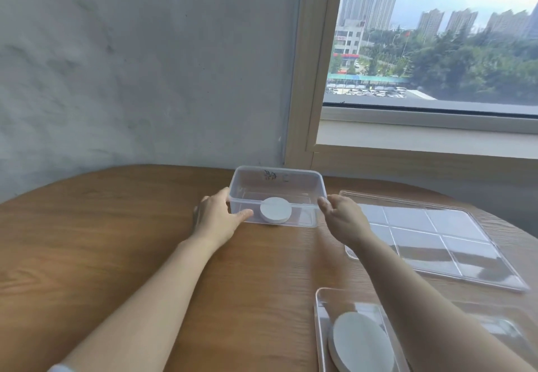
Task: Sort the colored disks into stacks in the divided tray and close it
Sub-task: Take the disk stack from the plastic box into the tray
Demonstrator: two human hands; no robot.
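A clear plastic box [276, 181] stands on the wooden table near the wall, with one white disk [275, 210] lying inside at its front. My left hand [217, 218] grips the box's left front corner, thumb along the front wall. My right hand [343, 216] touches the box's right front corner with its fingertips. At the bottom right, a clear divided tray [321, 313] holds a stack of white disks [361, 342], partly hidden by my right forearm. A flat clear lid with a grid pattern [431, 237] lies to the right of the box.
The round wooden table [116, 240] stands against a grey wall, with a window at the right. The table edge curves away at the far right behind the lid.
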